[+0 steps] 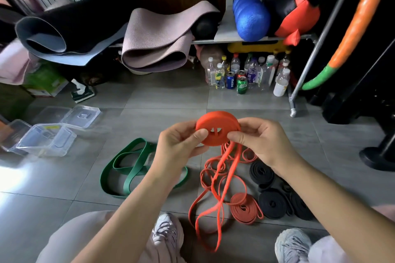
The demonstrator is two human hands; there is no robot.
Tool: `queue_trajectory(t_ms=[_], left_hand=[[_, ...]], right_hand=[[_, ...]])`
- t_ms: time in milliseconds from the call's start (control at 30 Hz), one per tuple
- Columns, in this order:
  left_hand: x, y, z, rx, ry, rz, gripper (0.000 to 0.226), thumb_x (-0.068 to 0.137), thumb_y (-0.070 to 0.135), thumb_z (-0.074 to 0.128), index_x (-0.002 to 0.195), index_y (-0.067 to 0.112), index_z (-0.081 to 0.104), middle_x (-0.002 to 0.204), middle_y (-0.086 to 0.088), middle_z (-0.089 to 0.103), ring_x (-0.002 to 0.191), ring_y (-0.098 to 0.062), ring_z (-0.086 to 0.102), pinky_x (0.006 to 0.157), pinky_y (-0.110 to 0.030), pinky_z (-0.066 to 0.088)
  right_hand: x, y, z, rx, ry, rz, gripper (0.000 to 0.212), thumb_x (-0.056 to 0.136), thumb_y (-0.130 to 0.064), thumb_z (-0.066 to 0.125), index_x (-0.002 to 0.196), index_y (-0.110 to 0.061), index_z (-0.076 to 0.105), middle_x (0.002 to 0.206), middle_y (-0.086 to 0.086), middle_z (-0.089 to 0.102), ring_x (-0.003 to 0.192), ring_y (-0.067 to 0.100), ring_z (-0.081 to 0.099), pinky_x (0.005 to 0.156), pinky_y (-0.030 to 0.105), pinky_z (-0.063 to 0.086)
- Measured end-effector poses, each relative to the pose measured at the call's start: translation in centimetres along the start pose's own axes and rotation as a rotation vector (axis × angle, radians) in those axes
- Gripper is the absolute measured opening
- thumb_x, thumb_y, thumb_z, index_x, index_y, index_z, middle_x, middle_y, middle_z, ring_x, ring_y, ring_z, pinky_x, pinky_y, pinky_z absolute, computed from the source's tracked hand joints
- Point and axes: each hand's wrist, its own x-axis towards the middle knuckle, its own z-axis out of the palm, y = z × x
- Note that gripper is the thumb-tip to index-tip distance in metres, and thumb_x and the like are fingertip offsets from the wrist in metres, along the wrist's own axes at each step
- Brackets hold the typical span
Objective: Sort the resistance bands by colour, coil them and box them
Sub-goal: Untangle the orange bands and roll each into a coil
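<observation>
orange coil [218, 129]: up in the air, held between both hands, flat face turned to the camera
left hand [178, 145]: gripping the orange coil's left edge, thumb on the near face, fingers curled behind
right hand [260, 139]: pinching the orange coil's right edge, thumb in front
loose tail [222, 179]: drops from the bottom of the orange coil to the floor [64, 188] and there it goes, sprawling in tangled loops
green bands [128, 168]: below and left of the orange coil, flat and uncoiled, partly behind the left forearm
darker coil [243, 208]: well below the orange coil, just right of the tail, loosely wound
black coils [272, 203]: below and right of the orange coil, several of them, wound and packed together
clear boxes [46, 140]: far left of the orange coil, open, a lid beside them
bottles and cans [245, 74]: beyond the orange coil, bunched under the shelf
</observation>
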Motion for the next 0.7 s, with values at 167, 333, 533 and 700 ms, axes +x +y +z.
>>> queue_trajectory(t_ms=[167, 333, 533, 700], left_hand=[[0.2, -0.7, -0.7, 0.662, -0.075, 0.389, 0.042, 0.084, 0.006, 0.066, 0.111, 0.035, 0.054, 0.108, 0.011, 0.061, 0.094, -0.004, 0.062, 0.079, -0.023, 0.051], [0.3, -2.1, -1.3, 1.134, -0.246, 0.752, 0.04, 0.091, 0.029, 0.046, 0.13, 0.039, 0.046, 0.115, 0.009, 0.058, 0.092, -0.014, 0.063, 0.072, -0.031, 0.056], [0.0, -1.3, -0.3, 0.696, -0.069, 0.511, 0.055, 0.083, 0.011, 0.064, 0.115, 0.054, 0.055, 0.093, 0.018, 0.066, 0.086, 0.001, 0.061, 0.08, -0.014, 0.047], [-0.2, -0.5, 0.7, 0.193, 0.028, 0.294, 0.05, 0.081, -0.009, 0.063, 0.1, 0.037, 0.064, 0.078, 0.021, 0.069, 0.073, -0.001, 0.066, 0.062, -0.019, 0.055]], right_hand=[[0.5, 0.4, -0.6, -0.285, -0.011, 0.024, 0.024, 0.07, -0.014, 0.079, 0.084, -0.031, 0.072, 0.078, -0.006, 0.074, 0.071, 0.012, 0.07, 0.07, 0.031, 0.057], [0.2, 0.8, -0.3, -0.582, -0.104, -0.009, 0.017, 0.075, -0.03, 0.076, 0.092, -0.032, 0.073, 0.081, -0.015, 0.073, 0.079, 0.005, 0.068, 0.077, 0.038, 0.055], [0.4, -0.5, -0.5, -0.285, -0.039, -0.002, 0.028, 0.068, -0.017, 0.08, 0.082, -0.038, 0.07, 0.082, -0.004, 0.074, 0.078, 0.014, 0.07, 0.081, 0.037, 0.056], [0.3, -0.7, -0.4, -0.066, -0.012, 0.017, 0.024, 0.056, -0.026, 0.075, 0.079, -0.029, 0.069, 0.072, -0.011, 0.073, 0.07, 0.006, 0.07, 0.07, 0.021, 0.056]])
